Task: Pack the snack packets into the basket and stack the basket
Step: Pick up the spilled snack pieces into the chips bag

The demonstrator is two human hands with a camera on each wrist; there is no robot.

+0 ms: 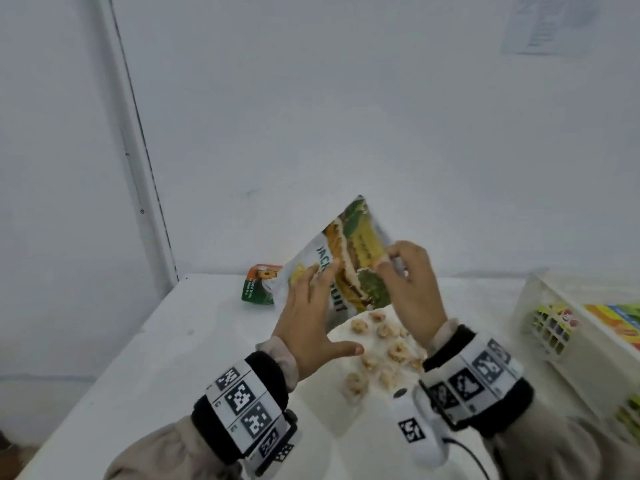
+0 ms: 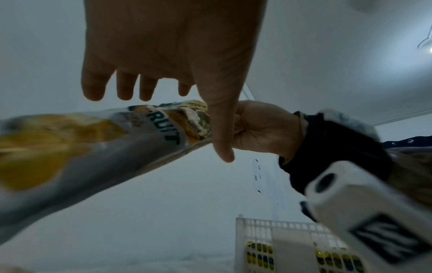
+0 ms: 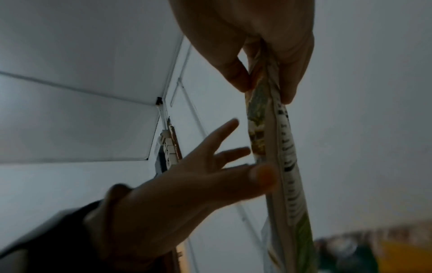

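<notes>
A white counter (image 1: 145, 358) fills the lower part of the head view, set into a corner of plain white walls; a sheet of printed paper (image 1: 550, 22) is stuck high on the wall, above the basket.

The jackfruit packet (image 1: 349, 261) is held up in the air above the counter, tilted, one corner pointing up toward the wall. The right hand (image 1: 412, 289) pinches its edge — thumb on one face, fingers (image 3: 290, 79) curled on the other, as the right wrist view shows. The left hand (image 1: 311, 323) is spread open, fingers straight, the tips touching the packet's printed face.

Below the packet, a white packet printed with ring-shaped snacks (image 1: 377, 355) lies flat on the counter. Behind the jackfruit packet, close to the wall, a green and orange packet (image 1: 259, 284) lies on the counter.

The white lattice basket (image 1: 554, 344) stands to the right of the jackfruit packet — colourful packets show through its side.
</notes>
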